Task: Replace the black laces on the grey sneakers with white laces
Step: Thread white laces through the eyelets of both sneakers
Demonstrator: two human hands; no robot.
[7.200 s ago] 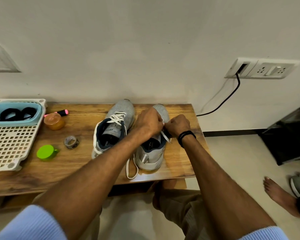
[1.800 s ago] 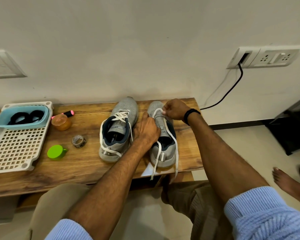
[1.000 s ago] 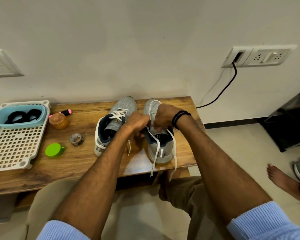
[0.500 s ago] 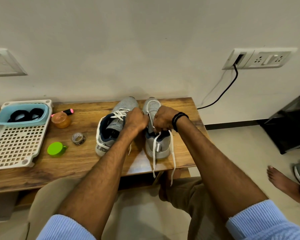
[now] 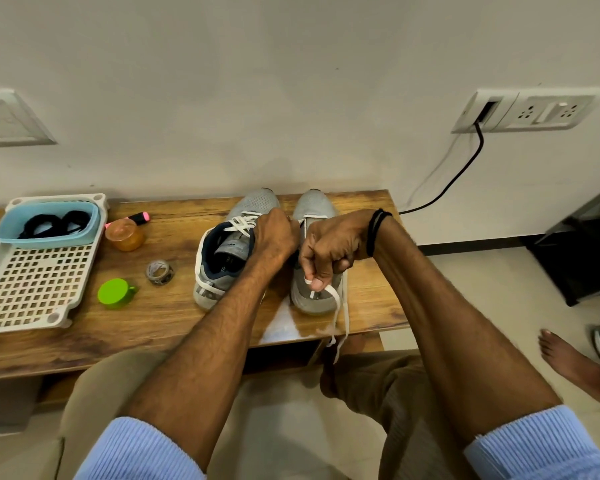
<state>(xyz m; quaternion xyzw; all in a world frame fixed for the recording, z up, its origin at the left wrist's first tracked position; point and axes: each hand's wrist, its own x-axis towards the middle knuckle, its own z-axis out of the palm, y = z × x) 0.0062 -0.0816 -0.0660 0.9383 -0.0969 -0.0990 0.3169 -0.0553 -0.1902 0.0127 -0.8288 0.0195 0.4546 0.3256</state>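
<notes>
Two grey sneakers stand side by side on the wooden bench. The left sneaker is laced in white. At the right sneaker, my right hand pinches a white lace above the heel opening. The lace's ends hang over the bench's front edge. My left hand is curled against the right sneaker's inner side, its fingertips hidden. The black laces lie in a blue tub at the far left.
A white perforated tray holds the blue tub. An orange jar, a pink marker, a tape roll and a green lid lie left of the sneakers. Another person's bare foot is on the floor at right.
My right hand has drawn the white lace back from the eyelets toward the heel. My left hand stays at the right sneaker's inner side. The lace ends now hang together at the right.
</notes>
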